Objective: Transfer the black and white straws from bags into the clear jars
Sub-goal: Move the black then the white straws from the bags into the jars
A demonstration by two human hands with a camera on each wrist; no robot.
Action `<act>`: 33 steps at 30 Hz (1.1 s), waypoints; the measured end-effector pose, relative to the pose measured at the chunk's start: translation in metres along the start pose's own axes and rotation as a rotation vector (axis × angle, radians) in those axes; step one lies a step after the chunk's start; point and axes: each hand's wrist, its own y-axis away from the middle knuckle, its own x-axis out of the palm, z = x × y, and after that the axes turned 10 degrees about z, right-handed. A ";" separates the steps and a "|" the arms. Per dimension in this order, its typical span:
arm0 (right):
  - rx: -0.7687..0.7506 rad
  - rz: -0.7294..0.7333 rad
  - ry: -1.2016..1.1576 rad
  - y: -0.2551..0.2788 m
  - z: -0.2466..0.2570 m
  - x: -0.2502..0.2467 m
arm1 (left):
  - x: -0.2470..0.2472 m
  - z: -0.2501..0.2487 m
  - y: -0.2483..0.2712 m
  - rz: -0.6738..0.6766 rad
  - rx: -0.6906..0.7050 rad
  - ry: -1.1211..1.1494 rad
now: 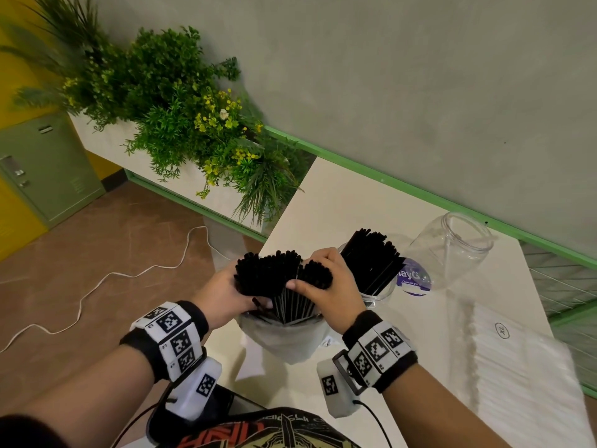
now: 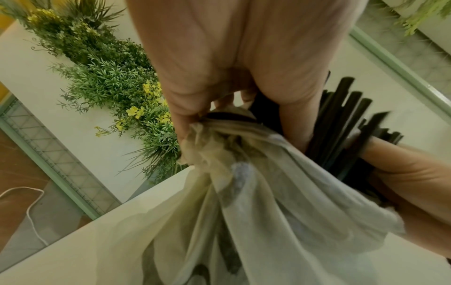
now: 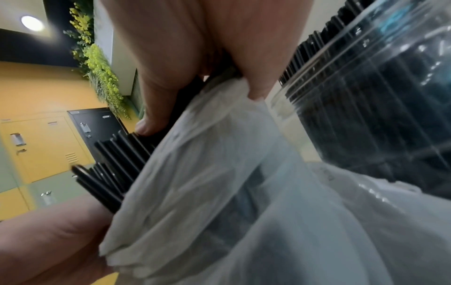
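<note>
A thick bundle of black straws [image 1: 268, 274] sticks up out of a thin white plastic bag [image 1: 284, 339] near the table's front left corner. My left hand [image 1: 232, 286] grips the left part of the bundle at the bag's mouth. My right hand [image 1: 318, 279] curls round a smaller clump on the right. The left wrist view shows the black straws [image 2: 346, 125] rising from the bag [image 2: 256, 212]. In the right wrist view the black straws [image 3: 114, 160] poke past the bag [image 3: 219, 192]. Just behind my right hand stands a clear jar [image 1: 376, 295] filled with black straws [image 1: 371, 253].
An empty clear jar [image 1: 449, 250] with an open mouth is at the back right, next to a purple sticker [image 1: 415, 281]. A pack of white straws [image 1: 517, 367] lies on the white table [image 1: 339, 205] at the right. A planter [image 1: 181, 118] and a white cable [image 1: 97, 286] are to the left.
</note>
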 end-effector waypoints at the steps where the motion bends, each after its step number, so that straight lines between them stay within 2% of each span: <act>1: -0.006 -0.020 -0.004 0.001 -0.001 -0.003 | -0.001 0.000 0.000 -0.013 0.006 -0.008; 6: 0.002 -0.147 -0.073 0.007 -0.002 -0.012 | -0.004 -0.014 0.003 0.015 0.026 -0.058; 11: -0.039 -0.162 -0.173 0.011 0.011 -0.019 | -0.003 -0.023 0.007 0.051 0.011 0.023; 17: -0.058 -0.313 -0.214 0.011 0.019 -0.018 | 0.002 -0.028 0.011 0.083 0.022 -0.090; 20: -0.130 -0.379 -0.192 0.013 0.024 -0.014 | 0.004 -0.029 0.010 0.055 0.016 -0.177; 27: -0.220 -0.399 -0.117 0.010 0.040 -0.019 | 0.006 -0.029 0.010 0.030 0.020 -0.271; 33: -0.278 -0.443 -0.247 0.010 0.067 -0.041 | 0.007 -0.028 0.008 0.013 0.007 -0.313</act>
